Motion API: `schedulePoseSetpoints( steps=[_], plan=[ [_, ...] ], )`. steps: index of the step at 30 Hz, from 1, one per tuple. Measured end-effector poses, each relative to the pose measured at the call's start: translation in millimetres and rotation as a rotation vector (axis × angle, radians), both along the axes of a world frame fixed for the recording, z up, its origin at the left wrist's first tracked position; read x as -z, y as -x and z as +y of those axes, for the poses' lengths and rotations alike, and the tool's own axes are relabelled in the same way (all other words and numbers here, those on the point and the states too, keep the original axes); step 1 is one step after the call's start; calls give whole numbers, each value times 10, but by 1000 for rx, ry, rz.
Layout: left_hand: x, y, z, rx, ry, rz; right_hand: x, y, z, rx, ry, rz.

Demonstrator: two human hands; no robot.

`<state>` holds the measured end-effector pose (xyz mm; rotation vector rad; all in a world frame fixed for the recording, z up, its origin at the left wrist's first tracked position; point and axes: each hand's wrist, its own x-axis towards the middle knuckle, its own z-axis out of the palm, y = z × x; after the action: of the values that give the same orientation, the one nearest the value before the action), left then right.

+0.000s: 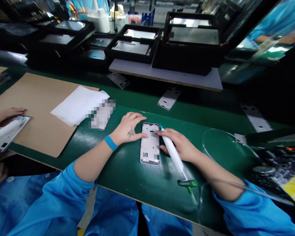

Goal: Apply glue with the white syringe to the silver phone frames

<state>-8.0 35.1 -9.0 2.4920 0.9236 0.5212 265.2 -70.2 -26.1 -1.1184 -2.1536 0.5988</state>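
A phone middle frame (149, 147), pale with a dark edge, lies flat on the green mat in front of me. My left hand (129, 129), with a blue wristband, is at its left side; the fingers stretch past the upper corner and the thumb rests on the frame's face. Between the fingers of my right hand (183, 144) is a white dispensing syringe (172, 152) with a blue needle tip and a green cap. It slants with its tip up by the frame's upper right edge. A clear hose (250, 188) trails near it.
To the left, a co-worker's hand (8, 114) is beside another frame and white syringe on brown cardboard (39, 98). White paper (80, 103) overlaps the cardboard. More frames (169, 98) lie beyond, below a raised shelf (167, 73) carrying black trays (132, 42). Equipment (270, 167) stands at right.
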Motion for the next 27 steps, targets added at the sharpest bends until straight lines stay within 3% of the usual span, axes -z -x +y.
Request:
schedulePoseSetpoints(
  steps=[6,11,15,18,22,24,27],
  plan=[
    [42,-75,-89,128,57,11,53,77,4,279,231,506],
    [72,-74,-62,128,59,-4,37,185,48,350,395,547],
    [-3,14,31,61,11,-67,54,172,78,528,327,653],
    [-122,89,57,129,17,-33,72,121,89,668,189,592],
    [-241,96,-25,322,54,101,82,63,92,618,177,584],
    [-247,65,-93,259,-12,176,74,66,93,546,235,602],
    [-208,21,-175,41,-89,245,36,136,92,512,358,641]
  ],
)
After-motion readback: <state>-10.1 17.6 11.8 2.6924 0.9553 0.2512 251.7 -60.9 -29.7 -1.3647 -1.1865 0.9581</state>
